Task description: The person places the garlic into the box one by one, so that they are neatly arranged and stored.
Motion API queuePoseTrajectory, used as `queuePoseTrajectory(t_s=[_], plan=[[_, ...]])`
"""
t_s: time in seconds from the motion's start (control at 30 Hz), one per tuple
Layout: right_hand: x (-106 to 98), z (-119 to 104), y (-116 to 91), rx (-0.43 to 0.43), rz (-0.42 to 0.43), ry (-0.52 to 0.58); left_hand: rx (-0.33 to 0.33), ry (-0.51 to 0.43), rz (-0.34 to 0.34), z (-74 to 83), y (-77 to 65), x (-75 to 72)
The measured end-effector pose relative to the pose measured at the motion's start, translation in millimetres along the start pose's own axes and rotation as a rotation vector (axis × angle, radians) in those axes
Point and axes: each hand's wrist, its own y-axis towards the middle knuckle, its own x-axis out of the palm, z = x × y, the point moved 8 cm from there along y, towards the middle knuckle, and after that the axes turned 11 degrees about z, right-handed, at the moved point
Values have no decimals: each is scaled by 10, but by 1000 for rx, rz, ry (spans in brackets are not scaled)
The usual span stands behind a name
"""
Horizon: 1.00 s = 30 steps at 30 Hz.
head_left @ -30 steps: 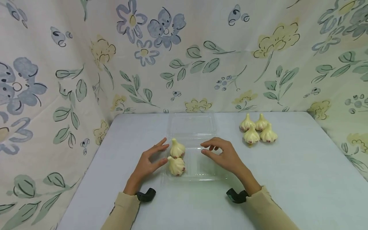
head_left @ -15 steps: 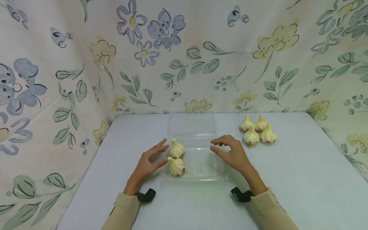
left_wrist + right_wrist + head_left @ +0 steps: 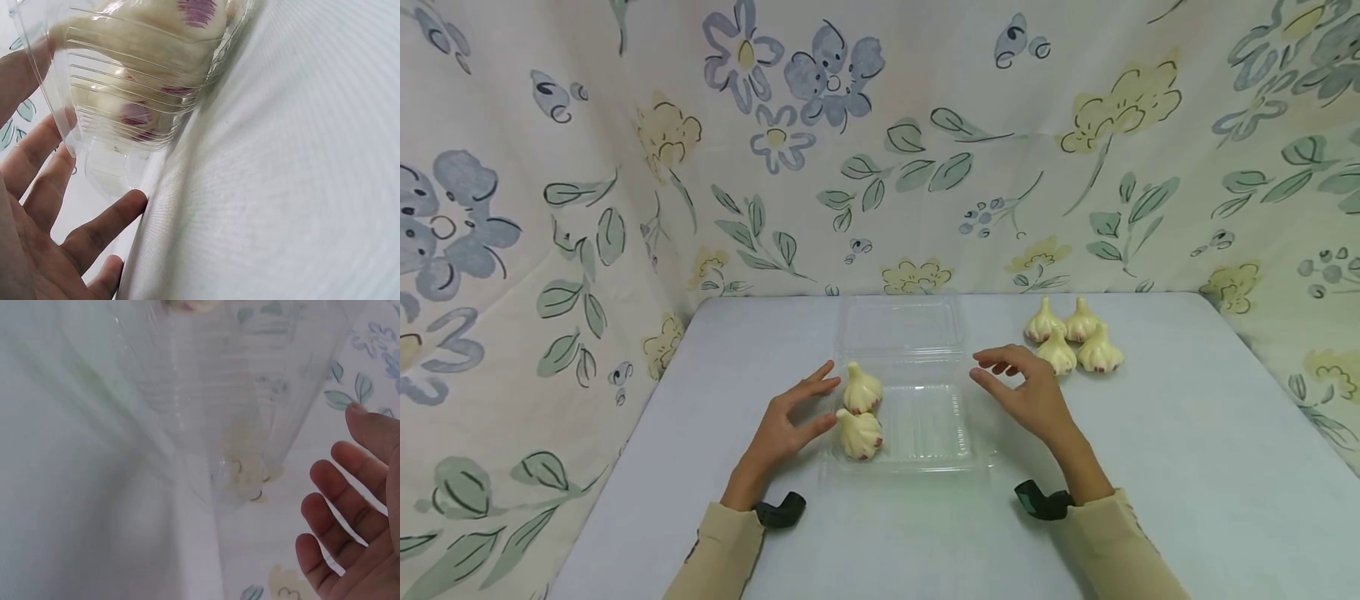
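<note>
A clear plastic clamshell box (image 3: 925, 425) lies open at the middle of the table, its lid (image 3: 899, 327) folded back. Two garlic bulbs, a rear one (image 3: 862, 390) and a front one (image 3: 860, 435), sit along the box's left side. My left hand (image 3: 787, 427) is at that side with fingers spread, thumb and fingertips right at the rim; the left wrist view shows the fingers (image 3: 47, 147) against the clear wall. To the right of the box my right hand (image 3: 1030, 392) hovers, fingers relaxed and holding nothing.
Several more garlic bulbs (image 3: 1099, 350) stand grouped at the back right of the white table (image 3: 1195, 467), just beyond my right hand. A flowered curtain (image 3: 925, 150) hangs behind the table and along its sides.
My right hand has moved right, from over the box to beyond its right side, towards the garlic group. My left hand and the two bulbs in the box have stayed put.
</note>
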Motion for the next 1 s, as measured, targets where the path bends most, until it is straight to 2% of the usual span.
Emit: queuePoseTrajectory(t_s=[0.5,0.73,1.0], plan=[[-316,251,58,124,81,-67,4,15,-1,7,-11,-3],[-474,388,65,139,147,-95,5,9,-1,27,-1,-5],[-646,531,59,197,227,-118,10,17,-1,-8,-3,3]])
